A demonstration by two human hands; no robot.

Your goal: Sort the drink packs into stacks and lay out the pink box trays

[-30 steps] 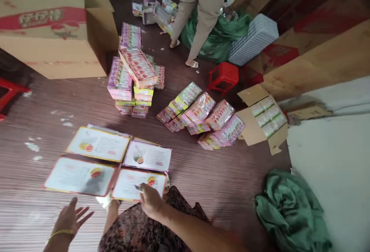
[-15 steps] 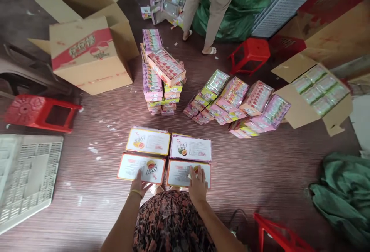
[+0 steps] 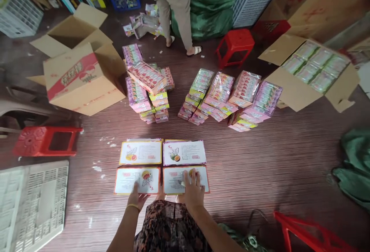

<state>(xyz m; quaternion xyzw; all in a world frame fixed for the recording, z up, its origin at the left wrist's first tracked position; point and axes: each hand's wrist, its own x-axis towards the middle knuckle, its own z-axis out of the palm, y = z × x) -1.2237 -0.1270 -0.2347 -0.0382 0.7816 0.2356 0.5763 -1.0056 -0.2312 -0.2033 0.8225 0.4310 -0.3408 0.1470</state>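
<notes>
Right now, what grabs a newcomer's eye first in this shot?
The four flat boxes laid in a square on the floor at bottom centre, with the left hand and right hand resting on the near two. Behind them stand stacks of colourful packs, and a red stool sits by another person's legs.

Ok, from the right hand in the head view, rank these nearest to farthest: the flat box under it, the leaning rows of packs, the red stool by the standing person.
1. Flat box: directly under the right hand, front right of the four.
2. Leaning rows of packs: mid-floor, beyond and to the right.
3. Red stool: far side, beside the standing person.
</notes>
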